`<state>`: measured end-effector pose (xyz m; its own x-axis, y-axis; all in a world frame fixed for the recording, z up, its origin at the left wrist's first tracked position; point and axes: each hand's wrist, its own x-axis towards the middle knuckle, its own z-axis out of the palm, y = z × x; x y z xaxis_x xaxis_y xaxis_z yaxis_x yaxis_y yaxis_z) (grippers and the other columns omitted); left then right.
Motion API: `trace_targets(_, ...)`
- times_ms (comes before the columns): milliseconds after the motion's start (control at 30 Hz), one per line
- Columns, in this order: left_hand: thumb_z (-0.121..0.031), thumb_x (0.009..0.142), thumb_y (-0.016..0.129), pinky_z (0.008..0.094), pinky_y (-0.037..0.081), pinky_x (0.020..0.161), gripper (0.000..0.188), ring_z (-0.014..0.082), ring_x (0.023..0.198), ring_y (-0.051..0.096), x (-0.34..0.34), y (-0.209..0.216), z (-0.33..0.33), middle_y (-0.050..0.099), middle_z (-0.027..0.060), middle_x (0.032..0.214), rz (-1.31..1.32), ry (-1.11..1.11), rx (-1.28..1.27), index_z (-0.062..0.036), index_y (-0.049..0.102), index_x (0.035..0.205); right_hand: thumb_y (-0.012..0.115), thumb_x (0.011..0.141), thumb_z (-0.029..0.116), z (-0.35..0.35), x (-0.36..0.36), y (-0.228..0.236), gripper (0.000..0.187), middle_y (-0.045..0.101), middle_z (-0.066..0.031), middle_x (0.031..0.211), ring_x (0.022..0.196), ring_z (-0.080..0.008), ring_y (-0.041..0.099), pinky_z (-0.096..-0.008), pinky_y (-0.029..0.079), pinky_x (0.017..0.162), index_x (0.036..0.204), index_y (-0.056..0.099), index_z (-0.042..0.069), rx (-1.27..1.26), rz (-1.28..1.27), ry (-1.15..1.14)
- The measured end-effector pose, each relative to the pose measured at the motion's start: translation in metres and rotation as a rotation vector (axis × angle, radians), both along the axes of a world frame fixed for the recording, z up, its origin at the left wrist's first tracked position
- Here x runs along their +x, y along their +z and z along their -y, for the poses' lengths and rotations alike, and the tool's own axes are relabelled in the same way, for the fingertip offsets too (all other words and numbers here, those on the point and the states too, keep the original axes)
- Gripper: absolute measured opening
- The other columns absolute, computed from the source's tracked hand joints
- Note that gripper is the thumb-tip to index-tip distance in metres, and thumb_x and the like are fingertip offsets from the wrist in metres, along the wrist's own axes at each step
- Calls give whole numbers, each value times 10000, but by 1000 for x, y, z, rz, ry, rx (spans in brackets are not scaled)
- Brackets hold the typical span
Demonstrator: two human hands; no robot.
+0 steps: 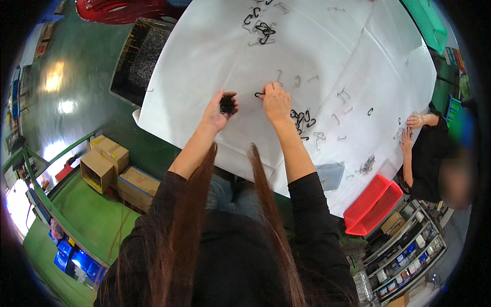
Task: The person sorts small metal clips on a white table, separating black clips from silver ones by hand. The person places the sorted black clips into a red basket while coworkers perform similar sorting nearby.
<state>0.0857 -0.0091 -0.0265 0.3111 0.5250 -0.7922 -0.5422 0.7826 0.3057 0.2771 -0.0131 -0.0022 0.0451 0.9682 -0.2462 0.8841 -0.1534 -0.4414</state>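
Note:
My left hand (217, 111) is palm up, its fingers curled around a bunch of small black hooks (226, 105). To its right, my right hand (276, 104) pinches one black hook (258, 94) between thumb and fingertips, over the white table surface (199, 66). A loose pile of black hooks (303, 121) lies beside my right wrist. Farther off is another cluster of black hooks (264, 31), mixed with thin silver-grey hooks. Several single silver-grey hooks (342, 94) are scattered to the right of my right hand.
A co-worker's hands (415, 122) touch the table's right edge. A red basket (372, 204) stands at the near right, close to a clear plastic bag (330, 176). A dark bin of metal wire pieces (148, 56) sits beyond the left edge; cardboard boxes (105, 161) are lower left.

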Motion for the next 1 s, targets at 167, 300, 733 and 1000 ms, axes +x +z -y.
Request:
trace_targets(167,-381,957,435,328,536,727,410,204,780,614,-1,6,7,619,85,853,72,4,30,-14,611,999,693,765,231,32,-37,15,191,600,-59,887,779,-241,611,-383,455,677,880,617,100,-7,-475,-119)
trace_targets(300,-370,968,410,328,535,743,421,225,837,617,-3,7,5,618,103,913,61,-13,-14,-2,600,1044,679,783,275,39,-24,3,195,607,-57,869,787,-244,613,-398,457,668,863,618,108,135,103,-521)
trace_targets(733,-362,973,408,337,534,767,423,228,850,605,29,19,-4,612,112,939,136,-219,6,10,591,1057,712,741,187,71,26,11,207,557,-84,970,905,-280,576,-389,477,733,891,609,89,141,107,-634)
trace_targets(1000,-345,956,459,335,541,720,401,234,816,589,39,19,1,590,130,930,117,-269,-30,32,563,1046,676,772,186,90,49,-21,182,555,-65,963,917,-253,569,-384,475,724,909,587,107,11,238,-413)
